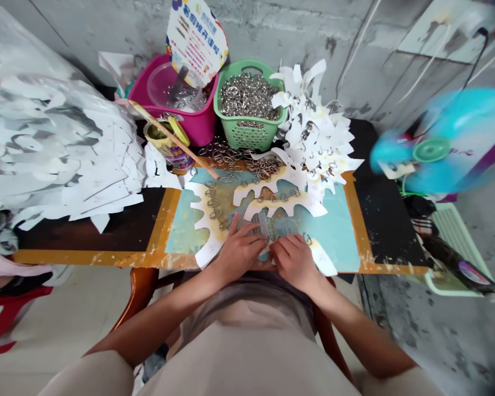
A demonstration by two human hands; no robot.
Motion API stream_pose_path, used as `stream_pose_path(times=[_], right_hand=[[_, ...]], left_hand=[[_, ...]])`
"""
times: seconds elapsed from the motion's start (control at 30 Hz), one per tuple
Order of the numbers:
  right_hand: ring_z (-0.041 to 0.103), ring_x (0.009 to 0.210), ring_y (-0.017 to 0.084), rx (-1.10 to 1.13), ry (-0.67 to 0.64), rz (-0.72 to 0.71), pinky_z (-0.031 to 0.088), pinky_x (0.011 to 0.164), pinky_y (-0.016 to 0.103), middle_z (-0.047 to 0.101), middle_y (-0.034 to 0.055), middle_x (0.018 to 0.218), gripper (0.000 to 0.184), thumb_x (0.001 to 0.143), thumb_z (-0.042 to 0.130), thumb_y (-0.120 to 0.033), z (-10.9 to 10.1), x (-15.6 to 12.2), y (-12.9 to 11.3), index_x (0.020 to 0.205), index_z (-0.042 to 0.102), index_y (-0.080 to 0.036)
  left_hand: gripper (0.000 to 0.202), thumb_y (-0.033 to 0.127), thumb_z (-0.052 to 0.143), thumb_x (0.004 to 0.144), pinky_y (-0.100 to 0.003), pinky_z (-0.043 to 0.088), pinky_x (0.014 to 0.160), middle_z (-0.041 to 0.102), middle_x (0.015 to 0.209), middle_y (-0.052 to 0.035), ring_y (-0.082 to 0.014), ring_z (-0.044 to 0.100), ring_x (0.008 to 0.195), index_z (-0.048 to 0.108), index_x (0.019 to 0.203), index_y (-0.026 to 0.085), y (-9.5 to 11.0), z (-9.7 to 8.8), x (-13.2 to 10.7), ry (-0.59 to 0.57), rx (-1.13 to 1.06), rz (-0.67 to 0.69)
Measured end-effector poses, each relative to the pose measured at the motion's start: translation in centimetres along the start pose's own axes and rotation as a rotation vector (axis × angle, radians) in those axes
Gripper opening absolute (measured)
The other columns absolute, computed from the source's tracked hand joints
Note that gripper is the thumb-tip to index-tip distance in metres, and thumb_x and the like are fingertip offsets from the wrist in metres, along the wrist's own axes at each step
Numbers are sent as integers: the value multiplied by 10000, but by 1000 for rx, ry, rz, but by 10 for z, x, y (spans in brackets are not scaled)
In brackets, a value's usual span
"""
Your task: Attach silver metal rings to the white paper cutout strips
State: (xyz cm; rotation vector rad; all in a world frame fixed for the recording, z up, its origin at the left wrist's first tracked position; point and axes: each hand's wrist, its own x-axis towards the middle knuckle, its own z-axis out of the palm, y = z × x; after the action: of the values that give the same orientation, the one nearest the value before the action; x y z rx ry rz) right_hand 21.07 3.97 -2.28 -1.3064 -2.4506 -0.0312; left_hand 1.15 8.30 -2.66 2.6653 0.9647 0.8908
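Close to the table's front edge, my left hand (243, 247) bends over a white cut-out piece, one finger sticking up and the others pointing right. My right hand (293, 259) meets it with fingers pinched together; what lies between the fingertips is hidden. The toothed end of a white cut-out piece (322, 257) shows right of my right hand. To the left lies another white toothed piece (208, 223) with several metal rings along its yellowish, glue-like edge. Two more such pieces (282, 206) with rings lie beyond my hands on the light-blue mat (340, 220).
Loose metal rings (226, 157) lie before a green basket (247, 132) full of rings. A magenta basket (202, 121) and a can (169, 148) with a wooden stick (173, 140) stand left. White pieces heap at left (66, 148) and right (313, 132). A blue fan (449, 143) stands right.
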Motion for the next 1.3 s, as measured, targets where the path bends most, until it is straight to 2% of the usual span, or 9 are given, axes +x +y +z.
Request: stream_pose_path(times=[0.1, 0.2, 0.33, 0.5, 0.67, 0.77, 0.9, 1.07, 1.3], right_hand=[[498, 749, 215, 15, 77, 146, 348, 686, 368, 624, 66, 773, 157, 905, 518, -85, 3, -10, -16, 872, 655, -154], [515, 790, 220, 99, 69, 185, 387, 721, 369, 650, 71, 839, 167, 926, 515, -102, 0, -13, -17, 965, 666, -161], [529, 846, 234, 200, 18, 158, 438, 755, 383, 674, 86, 949, 255, 907, 523, -81, -4, -12, -4, 1110, 654, -163], [552, 866, 234, 247, 33, 122, 478, 756, 381, 689, 86, 1009, 294, 880, 513, -23, 0, -9, 4, 1078, 660, -183], [578, 885, 222, 356, 126, 176, 511, 757, 356, 690, 63, 987, 275, 922, 517, -65, -3, -2, 7, 1135, 613, -211], [575, 919, 226, 340, 27, 127, 518, 785, 366, 678, 74, 1026, 304, 929, 505, -67, -8, 4, 14, 1170, 615, -216], [564, 877, 222, 283, -122, -3, 510, 749, 355, 663, 75, 946, 195, 940, 514, -103, -10, 7, 21, 1007, 674, -193], [565, 896, 239, 225, -83, 12, 512, 774, 383, 660, 112, 984, 239, 950, 475, -106, -10, -4, 12, 1101, 657, -142], [563, 946, 257, 274, -65, 61, 535, 805, 417, 651, 128, 1051, 362, 864, 472, -40, -18, -12, 3, 1158, 658, -140]], left_hand=[[140, 163, 603, 891, -635, 48, 1229, 769, 903, -18, -266, 623, 1163, 724, 882, 233, -1, 0, 0, -20, 6, 14], [125, 199, 640, 880, -643, 38, 1227, 771, 943, -13, -276, 628, 1145, 736, 945, 246, -3, 0, 0, -18, 6, 55], [150, 183, 641, 891, -663, 70, 1215, 772, 950, -4, -285, 624, 1144, 734, 986, 253, -6, 0, 0, -13, 7, 94], [143, 178, 619, 917, -634, 88, 1226, 773, 968, -8, -266, 622, 1156, 733, 967, 250, -7, 2, -3, -5, -4, 92], [110, 186, 647, 909, -605, 90, 1238, 775, 976, 8, -240, 614, 1176, 730, 946, 247, -8, 3, -5, 15, -20, 98], [76, 246, 692, 882, -633, 80, 1228, 771, 1021, 3, -257, 623, 1163, 729, 949, 244, -7, 2, -4, -2, -26, 100], [81, 244, 691, 880, -636, 97, 1226, 767, 1057, 2, -262, 630, 1153, 726, 953, 244, -7, 1, -4, -26, -23, 106], [109, 202, 632, 920, -637, 137, 1219, 767, 1069, -11, -267, 628, 1151, 723, 968, 237, -7, -1, -6, -29, 7, 87], [225, 389, 637, 925, -675, 188, 1185, 750, 1107, -42, -293, 618, 1136, 708, 1074, 236, -3, -7, -4, -67, 42, 145]])
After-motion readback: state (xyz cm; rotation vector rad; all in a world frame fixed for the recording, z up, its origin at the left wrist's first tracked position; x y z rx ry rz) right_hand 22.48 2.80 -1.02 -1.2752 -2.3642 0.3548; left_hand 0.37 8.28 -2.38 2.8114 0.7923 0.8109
